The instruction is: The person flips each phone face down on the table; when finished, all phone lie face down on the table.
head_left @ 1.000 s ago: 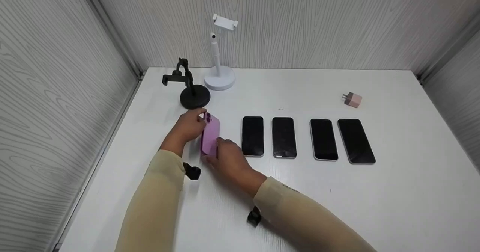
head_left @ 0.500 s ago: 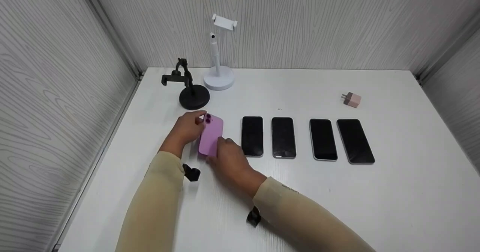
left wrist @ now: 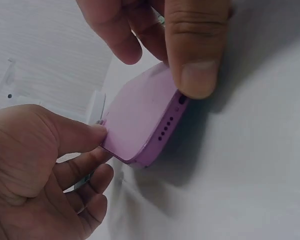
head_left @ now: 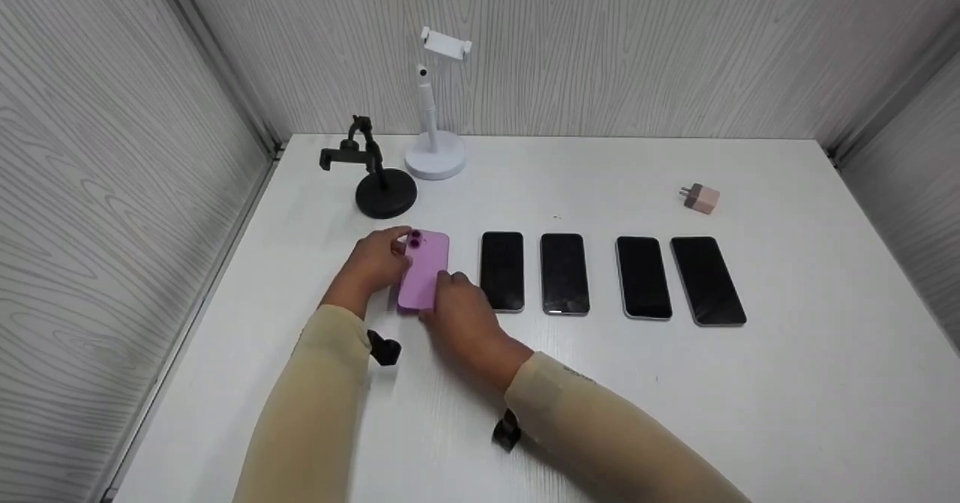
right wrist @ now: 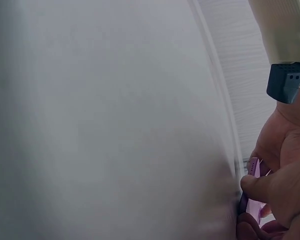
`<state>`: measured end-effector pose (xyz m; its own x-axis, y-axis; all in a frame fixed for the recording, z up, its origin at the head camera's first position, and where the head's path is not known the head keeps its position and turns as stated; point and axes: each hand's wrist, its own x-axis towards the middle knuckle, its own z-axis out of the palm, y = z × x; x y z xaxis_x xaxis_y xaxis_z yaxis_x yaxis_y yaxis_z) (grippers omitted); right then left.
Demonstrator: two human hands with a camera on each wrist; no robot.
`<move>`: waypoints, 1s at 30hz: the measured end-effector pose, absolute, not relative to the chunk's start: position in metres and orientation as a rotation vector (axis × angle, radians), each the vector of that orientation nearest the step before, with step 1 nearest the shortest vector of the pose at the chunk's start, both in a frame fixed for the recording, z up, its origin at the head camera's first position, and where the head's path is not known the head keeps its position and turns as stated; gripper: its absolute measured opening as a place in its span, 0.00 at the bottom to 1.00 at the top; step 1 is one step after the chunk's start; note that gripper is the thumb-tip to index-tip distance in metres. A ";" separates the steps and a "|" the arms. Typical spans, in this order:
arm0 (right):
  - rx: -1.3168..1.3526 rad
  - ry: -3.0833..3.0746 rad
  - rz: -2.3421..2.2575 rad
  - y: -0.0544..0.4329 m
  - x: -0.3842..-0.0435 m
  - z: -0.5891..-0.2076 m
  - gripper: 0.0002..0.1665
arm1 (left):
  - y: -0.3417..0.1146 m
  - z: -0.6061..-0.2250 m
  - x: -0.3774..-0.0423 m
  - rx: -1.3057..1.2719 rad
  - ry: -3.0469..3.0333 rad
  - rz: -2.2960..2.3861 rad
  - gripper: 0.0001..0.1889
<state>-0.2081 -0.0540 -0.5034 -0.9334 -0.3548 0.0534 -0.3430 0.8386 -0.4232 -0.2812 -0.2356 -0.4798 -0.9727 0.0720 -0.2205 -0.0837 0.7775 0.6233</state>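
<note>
A pink smartphone (head_left: 425, 267) is held between both hands just above the white table, its camera side facing up and slightly tilted. My left hand (head_left: 377, 259) pinches its left edge near the two camera lenses. Down at its lower right part, my right hand (head_left: 466, 309) grips the edge. The left wrist view shows the phone's bottom edge (left wrist: 165, 129) with a row of speaker holes, the right thumb (left wrist: 199, 75) lying over the port end. Only a narrow strip of the phone (right wrist: 254, 167) is visible in the right wrist view, between the fingers.
Several dark-screened phones lie face up in a row to the right, the nearest phone (head_left: 502, 271) close to my right hand. A black phone stand (head_left: 386, 193) and a white phone stand (head_left: 435, 156) stand behind. A pink charger plug (head_left: 702, 199) lies back right.
The pink phone has rolled from steeply tilted to flatter, so its back now shows wider to the camera. Both hands stay in nearly the same place and keep hold of it.
</note>
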 end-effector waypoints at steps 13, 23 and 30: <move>-0.609 3.022 -0.593 -0.053 -0.209 -0.505 0.37 | -0.230 -0.479 -0.280 -0.005 2.766 0.868 0.37; -0.641 3.044 -0.575 -0.053 -0.210 -0.506 0.35 | -0.226 -0.478 -0.280 -0.004 2.779 0.817 0.38; -0.654 3.047 -0.578 -0.052 -0.210 -0.507 0.31 | -0.222 -0.478 -0.277 0.010 2.784 0.796 0.38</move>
<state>-0.2100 -0.0522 -0.5066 -0.9145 -0.3915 0.1025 -0.4018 0.8484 -0.3448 -0.2773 -0.2215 -0.4782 -0.9698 0.0738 -0.2323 -0.0602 0.8509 0.5218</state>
